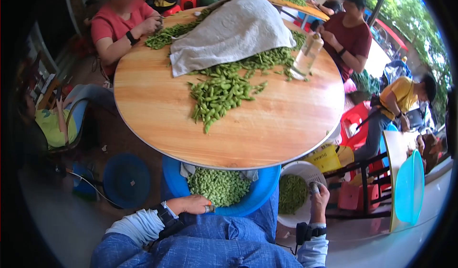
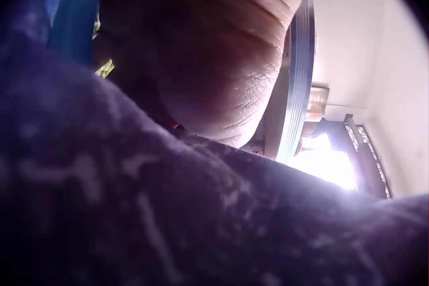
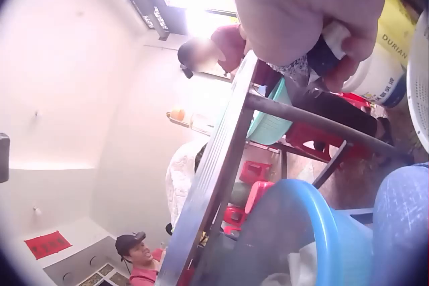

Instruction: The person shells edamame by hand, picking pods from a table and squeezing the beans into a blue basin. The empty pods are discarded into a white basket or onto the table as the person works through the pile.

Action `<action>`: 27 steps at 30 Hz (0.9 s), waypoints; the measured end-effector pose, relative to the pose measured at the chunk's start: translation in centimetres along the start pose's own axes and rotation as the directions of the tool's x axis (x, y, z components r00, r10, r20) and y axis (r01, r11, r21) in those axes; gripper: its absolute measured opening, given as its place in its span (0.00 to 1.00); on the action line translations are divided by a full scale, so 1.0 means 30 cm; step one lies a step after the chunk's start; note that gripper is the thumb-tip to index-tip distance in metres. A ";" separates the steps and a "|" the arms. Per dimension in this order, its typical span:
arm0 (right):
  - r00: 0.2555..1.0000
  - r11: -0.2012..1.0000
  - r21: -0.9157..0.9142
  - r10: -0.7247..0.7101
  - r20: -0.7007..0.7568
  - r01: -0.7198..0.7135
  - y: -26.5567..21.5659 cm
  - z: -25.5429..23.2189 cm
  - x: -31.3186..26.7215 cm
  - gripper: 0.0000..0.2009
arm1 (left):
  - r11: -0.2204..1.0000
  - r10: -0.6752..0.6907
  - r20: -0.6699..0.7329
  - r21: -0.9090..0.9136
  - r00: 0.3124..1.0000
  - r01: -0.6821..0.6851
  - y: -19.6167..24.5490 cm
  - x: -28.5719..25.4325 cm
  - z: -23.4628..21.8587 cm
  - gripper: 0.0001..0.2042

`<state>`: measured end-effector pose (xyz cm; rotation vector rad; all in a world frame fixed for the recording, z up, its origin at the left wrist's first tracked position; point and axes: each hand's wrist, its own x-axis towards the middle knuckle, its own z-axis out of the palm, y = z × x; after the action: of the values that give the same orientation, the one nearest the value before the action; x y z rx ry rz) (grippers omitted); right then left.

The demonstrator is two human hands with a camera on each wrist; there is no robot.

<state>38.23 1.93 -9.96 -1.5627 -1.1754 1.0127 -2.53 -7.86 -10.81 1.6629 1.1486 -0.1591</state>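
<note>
Pod pile (image 1: 215, 96) on round tabletop (image 1: 286, 125), narrow end toward blue basin (image 1: 265, 192)

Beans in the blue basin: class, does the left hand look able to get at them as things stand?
Yes, most likely: the left hand is at the near rim of the blue basin, close by the beans, with nothing seen between them. The table hides only the far side.
</note>
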 end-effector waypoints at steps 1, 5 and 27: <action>0.996 0.996 -0.001 -0.086 -0.028 0.086 -0.010 -0.004 0.013 0.06 | 1.000 -0.019 0.018 0.018 1.000 0.018 0.016 -0.010 -0.007 0.17; 0.943 0.950 0.026 -0.304 -0.133 0.310 -0.170 0.053 0.029 0.06 | 0.960 0.244 -0.098 -0.116 0.965 -0.255 0.131 -0.106 -0.066 0.11; 0.649 0.612 -0.219 -0.732 0.207 0.760 -0.438 0.583 0.084 0.07 | 0.869 0.411 -0.864 0.467 0.291 0.161 0.190 0.080 -0.609 0.03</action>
<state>19.09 9.37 -1.95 -1.0205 -1.8962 0.3472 -4.66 8.32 -0.53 2.3885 1.9601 0.9240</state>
